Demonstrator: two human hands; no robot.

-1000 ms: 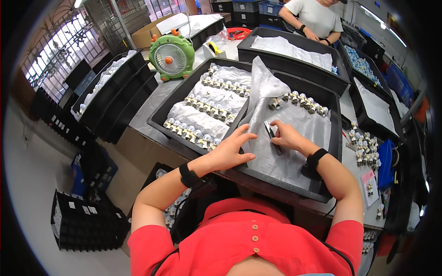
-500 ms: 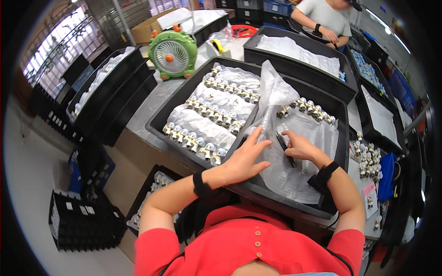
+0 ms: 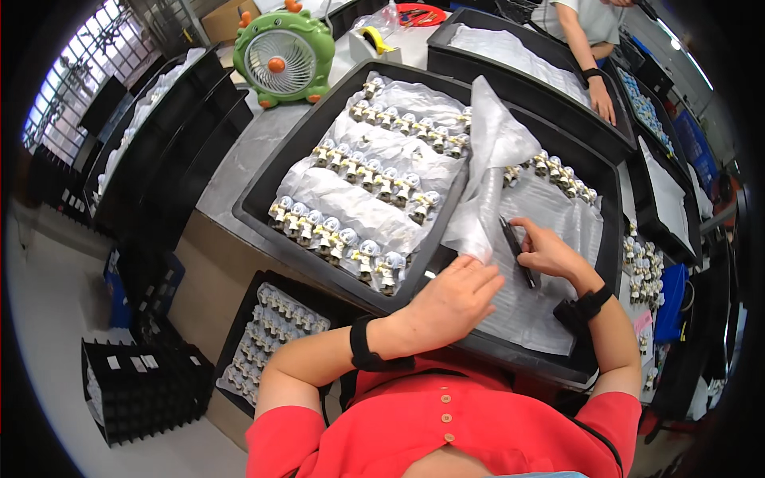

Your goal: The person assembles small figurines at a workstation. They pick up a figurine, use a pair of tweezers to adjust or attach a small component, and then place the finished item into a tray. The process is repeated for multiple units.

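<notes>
Head view: the grey tabletop [image 3: 239, 167] carries two black trays side by side, with the left tray [image 3: 287, 164] reaching to the tabletop's near edge and the right tray [image 3: 611, 251] lying against its right side. Below that near edge, on the left, sits a lower tray [image 3: 239, 325] set with several rows of figures. White film lines both upper trays: in the left tray it runs in folds between the rows, and in the right tray a sheet [image 3: 526, 320] spreads down to the near edge, with a loose flap [image 3: 492, 143] standing up along the left edge. The left hand [image 3: 458, 301] bends its fingers over the near end of this flap; whether they pinch it, I cannot tell. The right hand [image 3: 552, 251], above the middle of the sheet, grips a slim black tool [image 3: 518, 253] between thumb and fingers, slanting from far left to near right. As for the figures, the left tray looks close to done, with three rows [image 3: 327, 231] running across it and a few more in its far left corner. By contrast, the right tray seems barely begun: one row [image 3: 560, 171] follows its far edge, while from there to the near edge only film shows, though the hands and flap cover part of it. Loose figures [image 3: 642, 275] gather by the tabletop's right edge, in neither tray, so most of the right tray's filling appears to be left.
</notes>
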